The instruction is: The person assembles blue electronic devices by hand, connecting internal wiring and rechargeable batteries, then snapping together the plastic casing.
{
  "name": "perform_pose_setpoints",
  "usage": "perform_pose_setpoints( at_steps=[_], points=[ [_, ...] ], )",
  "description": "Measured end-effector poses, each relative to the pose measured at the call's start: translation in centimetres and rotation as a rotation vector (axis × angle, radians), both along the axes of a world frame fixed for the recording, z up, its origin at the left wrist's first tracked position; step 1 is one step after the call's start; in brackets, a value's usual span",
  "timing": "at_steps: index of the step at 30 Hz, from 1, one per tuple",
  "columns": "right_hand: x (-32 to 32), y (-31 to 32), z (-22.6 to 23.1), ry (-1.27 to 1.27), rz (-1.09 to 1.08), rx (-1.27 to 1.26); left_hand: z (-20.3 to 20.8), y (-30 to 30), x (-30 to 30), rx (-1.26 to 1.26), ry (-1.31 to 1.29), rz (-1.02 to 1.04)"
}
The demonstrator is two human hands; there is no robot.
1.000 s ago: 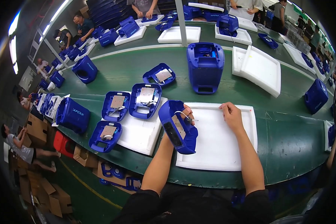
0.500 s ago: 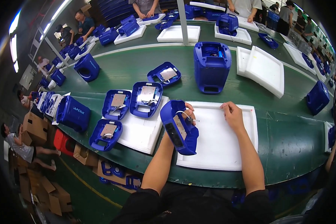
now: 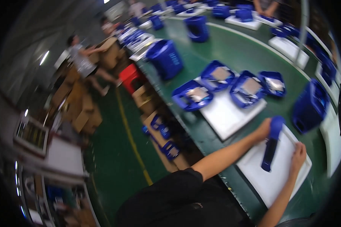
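My left hand point(image 3: 264, 130) is closed on a blue plastic housing cover point(image 3: 277, 130), held tilted and nearly edge-on, with a dark panel along its face. Beneath it lies a white foam tray point(image 3: 251, 166) at the front of the green bench. My right hand point(image 3: 299, 152) hovers near the tray's right side, apart from the cover. Its fingers are curled together, and motion blur hides whether anything small is between them.
Several blue covers with tan plates point(image 3: 250, 87) lie on and around another white foam tray point(image 3: 227, 117). A tall blue housing point(image 3: 310, 106) stands beyond the near tray. Left of the bench are a red stool point(image 3: 130, 77), cardboard boxes point(image 3: 81, 117) and a person point(image 3: 83, 60).
My view has swung to the left, showing more of the aisle. The cover stays in my left hand but now appears more edge-on. My right hand remains curled.
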State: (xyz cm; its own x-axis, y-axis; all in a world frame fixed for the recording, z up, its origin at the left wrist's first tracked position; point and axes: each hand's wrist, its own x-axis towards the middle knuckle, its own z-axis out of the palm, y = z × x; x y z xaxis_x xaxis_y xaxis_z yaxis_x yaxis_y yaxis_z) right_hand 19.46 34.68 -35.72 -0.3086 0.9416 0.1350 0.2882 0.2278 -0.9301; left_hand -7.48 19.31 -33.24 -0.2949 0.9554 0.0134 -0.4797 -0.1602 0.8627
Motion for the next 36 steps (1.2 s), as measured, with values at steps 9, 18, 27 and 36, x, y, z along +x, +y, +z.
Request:
perform_pose_setpoints(
  at_steps=[9,18,27,36],
  points=[
    [-2.4,1.8,-3.1,0.089,0.125,-0.084,2.5,-2.4,-0.9,0.132,0.352,0.279],
    [-0.8,2.2,-2.9,0.029,0.228,0.11,3.2,-2.7,0.1,0.111,0.546,0.3],
    [-2.9,-1.0,-0.8,0.079,-0.001,0.015,3.8,-2.8,-0.4,-0.024,0.635,0.047],
    [-6.3,-5.2,2.3,-0.136,-0.092,0.165,2.0,-2.5,-0.9,0.126,0.72,0.142]
  ],
)
